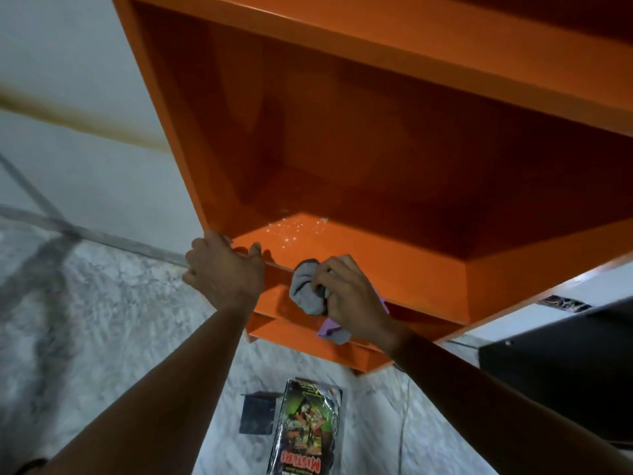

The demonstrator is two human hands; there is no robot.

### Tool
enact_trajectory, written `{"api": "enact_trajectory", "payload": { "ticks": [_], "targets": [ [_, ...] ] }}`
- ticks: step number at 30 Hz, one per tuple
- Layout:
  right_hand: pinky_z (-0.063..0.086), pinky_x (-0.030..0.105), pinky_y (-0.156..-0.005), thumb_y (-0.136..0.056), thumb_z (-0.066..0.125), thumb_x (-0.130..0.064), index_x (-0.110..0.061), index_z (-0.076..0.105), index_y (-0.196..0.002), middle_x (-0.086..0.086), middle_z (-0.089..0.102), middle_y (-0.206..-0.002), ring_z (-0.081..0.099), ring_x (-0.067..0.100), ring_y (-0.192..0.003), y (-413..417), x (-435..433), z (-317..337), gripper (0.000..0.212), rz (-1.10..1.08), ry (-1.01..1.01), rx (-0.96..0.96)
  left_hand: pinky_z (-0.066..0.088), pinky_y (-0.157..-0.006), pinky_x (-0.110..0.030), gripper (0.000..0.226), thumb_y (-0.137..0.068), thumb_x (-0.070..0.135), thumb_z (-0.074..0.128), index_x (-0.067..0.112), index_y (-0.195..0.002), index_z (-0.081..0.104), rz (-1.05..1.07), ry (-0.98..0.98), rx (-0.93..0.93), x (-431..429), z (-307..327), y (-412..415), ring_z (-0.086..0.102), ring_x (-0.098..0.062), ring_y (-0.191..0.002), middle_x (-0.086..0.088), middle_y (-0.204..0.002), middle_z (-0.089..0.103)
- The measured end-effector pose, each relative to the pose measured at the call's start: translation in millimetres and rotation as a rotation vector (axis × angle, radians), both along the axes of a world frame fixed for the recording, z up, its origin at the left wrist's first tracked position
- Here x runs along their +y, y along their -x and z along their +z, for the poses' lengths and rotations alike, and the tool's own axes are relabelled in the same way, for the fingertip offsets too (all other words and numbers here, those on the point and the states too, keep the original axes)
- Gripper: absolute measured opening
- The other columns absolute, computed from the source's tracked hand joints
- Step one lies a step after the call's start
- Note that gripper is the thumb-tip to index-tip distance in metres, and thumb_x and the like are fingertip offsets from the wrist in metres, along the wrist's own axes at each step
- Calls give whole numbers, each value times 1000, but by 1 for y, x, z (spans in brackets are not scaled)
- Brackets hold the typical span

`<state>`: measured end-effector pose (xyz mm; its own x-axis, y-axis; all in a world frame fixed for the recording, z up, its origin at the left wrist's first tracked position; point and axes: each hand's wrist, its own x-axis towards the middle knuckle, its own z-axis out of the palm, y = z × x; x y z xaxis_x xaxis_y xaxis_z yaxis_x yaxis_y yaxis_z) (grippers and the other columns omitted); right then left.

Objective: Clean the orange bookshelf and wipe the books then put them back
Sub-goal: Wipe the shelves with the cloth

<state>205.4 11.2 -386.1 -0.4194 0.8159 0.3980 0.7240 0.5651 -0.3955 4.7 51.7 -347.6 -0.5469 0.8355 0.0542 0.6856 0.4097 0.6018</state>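
Steadying grip: left hand (222, 269) clamped the orange bookshelf (376, 262) at its corner edge, while right hand (349, 289) bunched the soft, limp grey cloth (305, 293) against its glossy, droplet-speckled, likely slippery lip. A magazine (305, 430) lay on the floor below.

The bookshelf (376, 166) is bright orange, with pale glinting specks on one board. The cloth (305, 289) is grey with a lilac patch. The floor (102, 320) is mottled white-grey. The book (305, 430) cover is green and black, red-lettered.
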Motion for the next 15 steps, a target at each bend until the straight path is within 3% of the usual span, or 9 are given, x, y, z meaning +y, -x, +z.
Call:
{"api": "enact_trajectory", "payload": {
  "ticks": [2,5,7,9,11,13,15],
  "targets": [
    [46,44,-75,-61,43,6,-12,61,-88,0,59,-93,53,27,-89,2,13,14,38,-160,69,237,39,-102,-57,57,-82,46,76,12,-121,50,172,58,-164,7,2,0,50,-40,-126,-17,-130,56],
    [50,45,-83,-62,41,2,-17,63,-97,2,64,-98,61,25,-95,-8,43,30,45,-449,125,629,37,-106,-57,71,-85,45,75,17,-138,38,241,129,-358,22,-5,6,41,-41,-135,-16,-145,46],
    [51,42,-91,-69,40,-2,-21,63,-113,3,65,-112,62,29,-106,-18,66,34,53,-613,164,699,35,-108,-57,65,-89,43,71,19,-140,38,205,148,-412,32,-11,8,38,-41,-137,-13,-146,47],
    [47,39,-96,-73,38,-9,-15,59,-132,11,60,-132,57,33,-118,-27,84,27,63,-725,247,562,31,-109,-57,51,-94,39,63,17,-135,42,172,158,-404,36,-15,10,37,-40,-138,-12,-142,52],
    [46,42,-98,-79,35,-27,-11,58,-136,16,57,-140,55,36,-122,-27,95,12,63,-813,322,151,27,-110,-56,37,-98,37,58,18,-128,48,165,145,-387,38,-17,15,36,-38,-138,-10,-135,57],
    [44,46,-104,-90,34,-45,-15,53,-141,11,54,-145,52,36,-128,-24,102,-7,62,-790,227,-174,23,-111,-55,25,-99,36,57,22,-118,51,148,127,-399,40,-18,23,34,-36,-138,-8,-126,60],
    [36,50,-115,-98,29,-58,-24,41,-151,5,42,-156,42,32,-141,-20,118,-16,64,-757,260,-208,20,-112,-55,18,-97,36,59,28,-107,47,128,118,-426,43,-21,32,35,-35,-138,-4,-118,58]
  ]
}}
